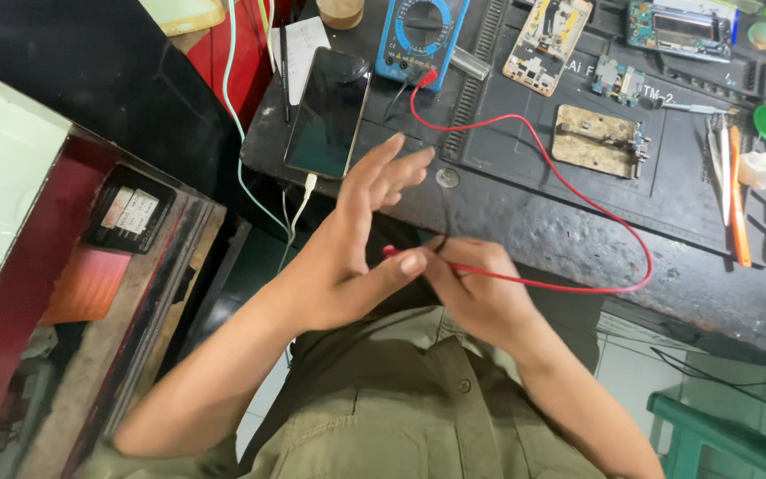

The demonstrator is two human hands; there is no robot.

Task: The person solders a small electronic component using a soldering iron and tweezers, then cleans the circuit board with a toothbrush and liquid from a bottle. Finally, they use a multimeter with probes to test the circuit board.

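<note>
Two bare hands meet just above the lap of an olive button shirt (418,408). The right hand (476,288) has its fingers curled shut on a thin red probe lead (578,177). The left hand (356,248) presses its thumb against the lead's end, while its other fingers (401,164) are spread loose and hold nothing. From the pinch the red wire runs rightward, loops over the edge of the worn black desk (534,222), and climbs back to a blue multimeter (423,35). Just beyond the left fingers lies a dark glossy smartphone (330,111) on a white cable. Farther right of the fingers sit a brass-coloured board holder (597,140), a stripped phone frame (547,35) and hand tools (733,191).
</note>
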